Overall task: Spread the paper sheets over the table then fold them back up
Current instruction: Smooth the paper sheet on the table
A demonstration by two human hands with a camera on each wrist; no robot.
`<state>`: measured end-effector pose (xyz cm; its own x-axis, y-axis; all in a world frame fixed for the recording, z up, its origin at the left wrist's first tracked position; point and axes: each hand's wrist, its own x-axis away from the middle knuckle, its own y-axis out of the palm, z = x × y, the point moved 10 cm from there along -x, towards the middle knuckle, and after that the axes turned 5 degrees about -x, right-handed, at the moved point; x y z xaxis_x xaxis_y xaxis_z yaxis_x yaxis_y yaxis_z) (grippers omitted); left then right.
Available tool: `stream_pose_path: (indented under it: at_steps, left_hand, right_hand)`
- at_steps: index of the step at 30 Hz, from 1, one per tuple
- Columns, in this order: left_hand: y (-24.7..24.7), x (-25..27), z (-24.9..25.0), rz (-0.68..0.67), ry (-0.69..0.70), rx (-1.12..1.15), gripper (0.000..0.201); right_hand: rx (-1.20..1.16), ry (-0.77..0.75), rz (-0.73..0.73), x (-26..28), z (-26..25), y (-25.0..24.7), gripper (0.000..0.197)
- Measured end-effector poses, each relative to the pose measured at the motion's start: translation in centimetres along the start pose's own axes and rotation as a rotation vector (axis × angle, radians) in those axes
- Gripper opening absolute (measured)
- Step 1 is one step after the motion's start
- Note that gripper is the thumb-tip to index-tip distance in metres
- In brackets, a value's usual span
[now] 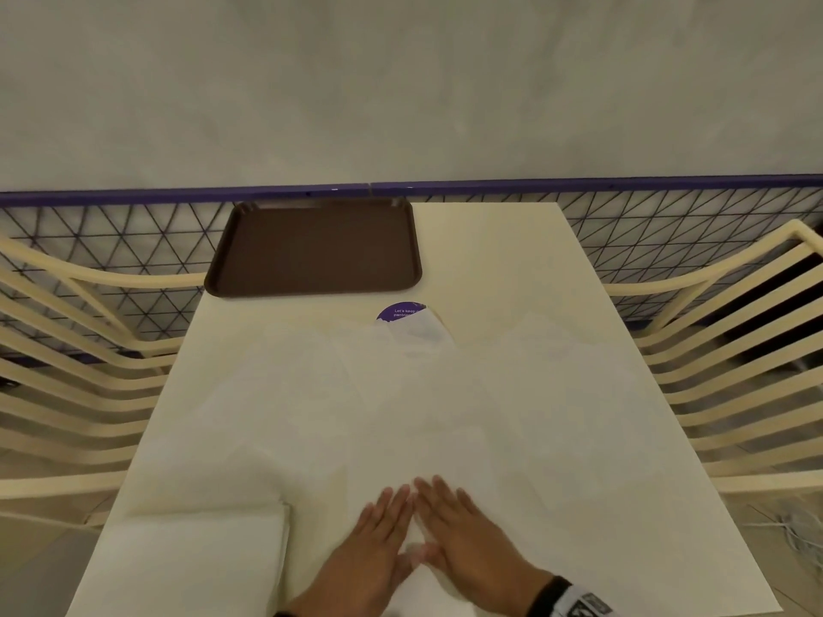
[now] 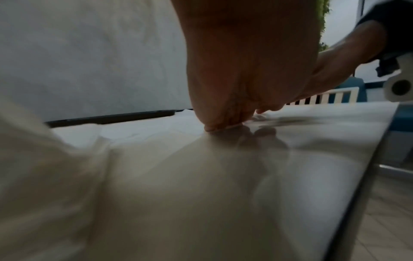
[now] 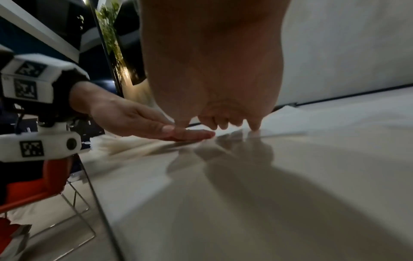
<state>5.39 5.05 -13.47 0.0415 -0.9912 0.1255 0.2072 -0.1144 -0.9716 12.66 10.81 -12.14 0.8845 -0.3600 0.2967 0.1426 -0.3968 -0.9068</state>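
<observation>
Thin white paper sheets (image 1: 401,394) lie spread and overlapping across the middle of the cream table (image 1: 512,260). A folded stack of white paper (image 1: 196,558) rests at the near left corner. My left hand (image 1: 378,532) and right hand (image 1: 454,523) lie flat side by side on a sheet near the front edge, fingers straight and pointing away, index fingers almost touching. In the left wrist view the left hand (image 2: 223,121) presses its fingertips onto the sheet. The right wrist view has the right hand (image 3: 232,123) touching the paper with its fingertips.
A brown tray (image 1: 314,249) sits at the table's far left. A purple round sticker (image 1: 398,313) peeks out from under the sheets. Cream slatted chairs (image 1: 735,371) flank both sides, and a wire mesh fence (image 1: 668,233) runs behind.
</observation>
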Motion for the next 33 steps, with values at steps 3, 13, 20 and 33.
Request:
stream_pose_path:
  at_steps: [3,13,20,33]
  left_hand:
    - [0.8,0.6,-0.5,-0.008,0.000,-0.065,0.069]
    - [-3.6,2.7,-4.1,0.310,-0.159,-0.320,0.064]
    - [-5.4,-0.3,-7.6,-0.005,-0.610,-0.004,0.063]
    - [-4.8,-1.6,-7.2,0.066,-0.922,0.681,0.030]
  right_hand:
    - [0.054,-0.023,-0.044,-0.1,0.7,2.1,0.067]
    - [0.000,0.146,-0.045,3.4,7.2,0.1,0.058]
    - [0.093,0.107,-0.008,0.8,5.4,-4.9,0.030]
    - [-0.026,0.093,-0.109,-1.5,5.5,-7.5,0.045]
